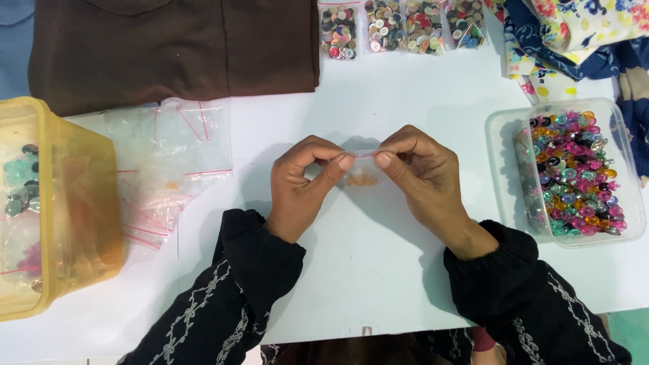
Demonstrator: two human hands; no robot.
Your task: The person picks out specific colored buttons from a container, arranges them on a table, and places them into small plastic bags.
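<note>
Over the middle of the white table I hold a small clear zip bag (363,177) with a few orange buttons in it. My left hand (304,182) pinches the bag's top edge from the left. My right hand (422,172) pinches the same edge from the right, thumbs and forefingers nearly meeting. The bag hangs below my fingertips, just above the tabletop. Both wrists come out of black sleeves with white embroidery.
A clear tub (632,186) full of colourful buttons stands at the right. A yellow tub (81,196) with filled bags is at the left, beside a pile of empty zip bags (169,155). Brown cloth (176,47), several button packets (402,27) and floral fabric (574,34) lie along the back.
</note>
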